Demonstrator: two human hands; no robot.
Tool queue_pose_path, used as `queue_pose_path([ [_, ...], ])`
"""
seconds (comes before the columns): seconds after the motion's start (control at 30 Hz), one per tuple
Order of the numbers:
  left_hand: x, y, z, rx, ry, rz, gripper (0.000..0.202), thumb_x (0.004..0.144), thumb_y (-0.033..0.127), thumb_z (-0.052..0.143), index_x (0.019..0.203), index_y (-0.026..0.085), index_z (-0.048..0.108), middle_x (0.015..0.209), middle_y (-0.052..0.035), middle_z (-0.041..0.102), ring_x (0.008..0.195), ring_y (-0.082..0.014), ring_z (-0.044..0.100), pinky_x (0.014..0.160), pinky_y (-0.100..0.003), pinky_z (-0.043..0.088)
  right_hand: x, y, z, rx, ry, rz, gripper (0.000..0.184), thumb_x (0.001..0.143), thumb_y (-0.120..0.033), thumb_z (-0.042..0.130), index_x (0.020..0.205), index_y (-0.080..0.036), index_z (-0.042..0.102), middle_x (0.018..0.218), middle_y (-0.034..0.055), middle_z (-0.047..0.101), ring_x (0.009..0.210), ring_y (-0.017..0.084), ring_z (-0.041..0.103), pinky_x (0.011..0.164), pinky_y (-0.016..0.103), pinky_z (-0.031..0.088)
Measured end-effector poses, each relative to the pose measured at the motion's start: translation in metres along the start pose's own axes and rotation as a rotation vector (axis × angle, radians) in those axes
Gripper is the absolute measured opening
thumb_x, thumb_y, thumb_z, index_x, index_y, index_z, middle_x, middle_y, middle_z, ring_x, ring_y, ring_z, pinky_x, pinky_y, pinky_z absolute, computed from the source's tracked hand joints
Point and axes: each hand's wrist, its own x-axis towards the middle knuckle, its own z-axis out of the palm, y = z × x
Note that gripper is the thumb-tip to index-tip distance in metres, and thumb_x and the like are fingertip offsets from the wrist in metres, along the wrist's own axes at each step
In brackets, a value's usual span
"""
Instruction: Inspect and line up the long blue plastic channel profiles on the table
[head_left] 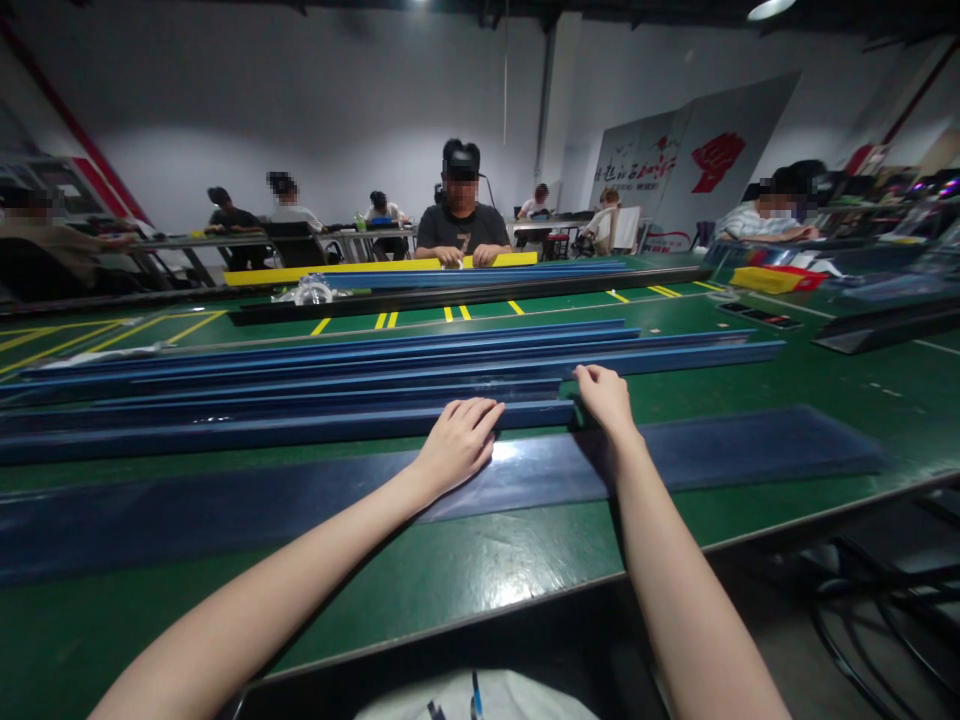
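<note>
Overall, behind the green surface (420, 590), the lettering of a grey panel (694, 150) is blurred. Blue channels (300, 428) are laid on the surface; the nearest is touched by the left hand (461, 440), palm down, the right hand (604, 397) held curled near its end. Whether either grips cannot be told.

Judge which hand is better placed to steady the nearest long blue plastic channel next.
Probably the left hand: its fingers lie over the long blue plastic channel; the right hand is past its right end.
</note>
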Motion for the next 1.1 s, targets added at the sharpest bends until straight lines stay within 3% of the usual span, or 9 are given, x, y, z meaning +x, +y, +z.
queue_pose_path([
  [0.13, 0.0, 0.0, 0.0, 0.029, -0.002, -0.034, 0.039, 0.084, 0.02, 0.043, 0.122, 0.01, 0.048, 0.116, -0.0131, 0.056, 0.108, -0.0234, 0.05, 0.09, -0.037, 0.038, 0.008, 0.006, 0.011, 0.223, -0.133, 0.066, 0.035, 0.081, -0.04, 0.044, 0.079, -0.017, 0.07, 0.079, 0.0094, 0.07, 0.081, 0.02, 0.065, 0.073, 0.027, 0.045],
  [0.23, 0.0, 0.001, -0.001, 0.049, 0.016, -0.046, 0.037, 0.084, 0.019, 0.043, 0.119, 0.011, 0.05, 0.114, -0.013, 0.056, 0.107, -0.0234, 0.05, 0.09, -0.037, 0.038, 0.009, 0.008, 0.014, 0.299, -0.15, 0.079, 0.033, 0.078, -0.04, 0.047, 0.078, -0.016, 0.07, 0.074, 0.008, 0.07, 0.076, 0.018, 0.065, 0.071, 0.025, 0.046],
  [0.43, 0.0, 0.002, -0.002, 0.083, 0.031, -0.061, 0.034, 0.084, 0.02, 0.043, 0.116, 0.012, 0.053, 0.112, -0.0126, 0.058, 0.106, -0.0233, 0.051, 0.089, -0.038, 0.038, 0.001, 0.003, 0.008, 0.254, -0.114, 0.068, 0.027, 0.074, -0.036, 0.049, 0.073, -0.018, 0.069, 0.076, 0.0062, 0.071, 0.078, 0.018, 0.064, 0.069, 0.024, 0.044],
  [0.6, -0.001, 0.002, -0.002, 0.114, 0.011, -0.027, 0.036, 0.085, 0.02, 0.042, 0.119, 0.012, 0.051, 0.12, -0.0122, 0.056, 0.112, -0.0243, 0.049, 0.092, -0.038, 0.037, 0.0, 0.002, 0.007, 0.297, -0.11, 0.13, 0.02, 0.067, -0.033, 0.057, 0.071, -0.018, 0.069, 0.075, 0.0064, 0.071, 0.079, 0.019, 0.065, 0.068, 0.024, 0.045],
  [0.77, -0.001, 0.001, -0.001, 0.121, -0.012, 0.017, 0.04, 0.086, 0.022, 0.041, 0.125, 0.012, 0.047, 0.129, -0.0108, 0.05, 0.119, -0.0235, 0.044, 0.094, -0.038, 0.035, 0.0, 0.006, 0.009, 0.364, -0.136, 0.161, 0.019, 0.064, -0.033, 0.061, 0.071, -0.017, 0.069, 0.073, 0.0066, 0.071, 0.075, 0.019, 0.066, 0.065, 0.024, 0.047],
  [1.1, -0.002, 0.001, 0.001, 0.117, -0.022, 0.006, 0.041, 0.086, 0.022, 0.041, 0.125, 0.012, 0.047, 0.127, -0.012, 0.052, 0.118, -0.0241, 0.046, 0.093, -0.039, 0.036, -0.007, -0.006, 0.001, 0.305, -0.108, 0.189, 0.019, 0.064, -0.032, 0.063, 0.073, -0.016, 0.07, 0.072, 0.0086, 0.071, 0.077, 0.021, 0.066, 0.066, 0.025, 0.049],
])
